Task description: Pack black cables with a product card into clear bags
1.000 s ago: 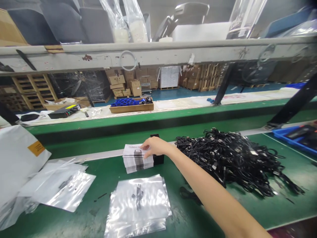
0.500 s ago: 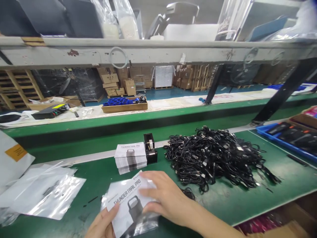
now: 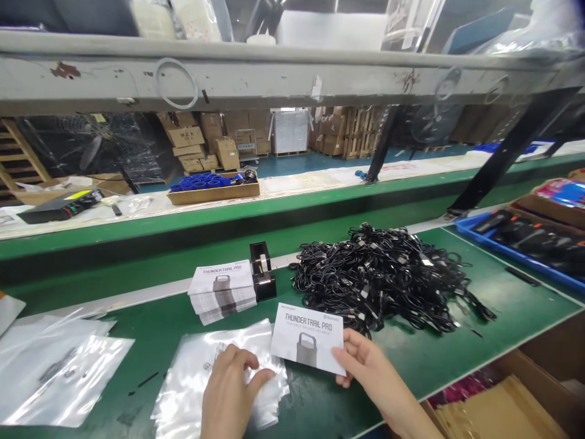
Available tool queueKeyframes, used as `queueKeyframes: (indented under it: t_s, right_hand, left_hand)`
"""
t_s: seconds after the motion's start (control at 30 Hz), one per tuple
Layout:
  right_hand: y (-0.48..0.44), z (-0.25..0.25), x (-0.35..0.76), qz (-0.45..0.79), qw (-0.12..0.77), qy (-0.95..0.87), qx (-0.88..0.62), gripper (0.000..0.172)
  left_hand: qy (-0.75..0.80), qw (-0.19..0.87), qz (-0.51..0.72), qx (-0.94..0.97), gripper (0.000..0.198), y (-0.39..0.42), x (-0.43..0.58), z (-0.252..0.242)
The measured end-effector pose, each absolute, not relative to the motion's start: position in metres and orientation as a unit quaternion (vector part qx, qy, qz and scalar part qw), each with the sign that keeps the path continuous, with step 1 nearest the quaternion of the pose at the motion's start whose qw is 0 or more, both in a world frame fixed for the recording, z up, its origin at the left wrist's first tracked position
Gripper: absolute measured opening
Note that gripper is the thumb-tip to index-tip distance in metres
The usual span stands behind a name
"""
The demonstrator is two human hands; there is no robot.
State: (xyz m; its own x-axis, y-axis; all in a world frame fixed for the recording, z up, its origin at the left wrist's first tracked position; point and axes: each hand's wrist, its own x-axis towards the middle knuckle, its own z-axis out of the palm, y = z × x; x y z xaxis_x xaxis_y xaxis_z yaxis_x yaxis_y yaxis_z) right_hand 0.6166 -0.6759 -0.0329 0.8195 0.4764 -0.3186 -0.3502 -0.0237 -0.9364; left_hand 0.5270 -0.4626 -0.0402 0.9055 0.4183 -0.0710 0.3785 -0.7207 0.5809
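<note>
My right hand pinches a white instruction booklet by its right edge, the printed "THUNDER TRAIL PRO" cover facing me. My left hand is over a stack of clear plastic bags, its fingers bent and the thumb apart, nothing held between them. Whether its fingertips press on the top bag I cannot tell. Behind the bags a pile of the same booklets lies beside a black tape dispenser. To the right of the booklet is a big heap of black cables.
More clear bags lie at the left. A blue tray with black items stands at the right, near a black pen-like stick. On the raised ledge are a cardboard tray with blue rings and a black box.
The booklet has moved right, off the bags, in my right hand. My left hand has let go of it and now hovers over or rests on the bags. The view has shifted.
</note>
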Motion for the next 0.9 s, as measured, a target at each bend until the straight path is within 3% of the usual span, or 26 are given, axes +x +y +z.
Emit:
queueKeyframes:
  t_s: [0.17, 0.43, 0.67, 0.9]
  right_hand:
    - [-0.671, -0.042, 0.606, 0.298, 0.687, -0.047, -0.661, 0.037]
    - [-0.658, -0.055, 0.589, 0.259, 0.668, -0.051, -0.695, 0.038]
    - [-0.657, -0.063, 0.572, 0.229, 0.653, -0.042, -0.721, 0.037]
    - [-0.668, -0.073, 0.564, 0.274, 0.649, -0.067, -0.707, 0.035]
  left_hand:
    - [0.209, 0.298, -0.001, 0.931, 0.022, -0.459, 0.526, -0.036]
    - [0.187, 0.315, 0.056, 0.929, 0.035, -0.466, 0.514, -0.039]
    - [0.191, 0.295, 0.102, 0.931, 0.032, -0.469, 0.509, -0.049]
    - [0.184, 0.294, 0.128, 0.929, 0.026, -0.469, 0.504, -0.054]
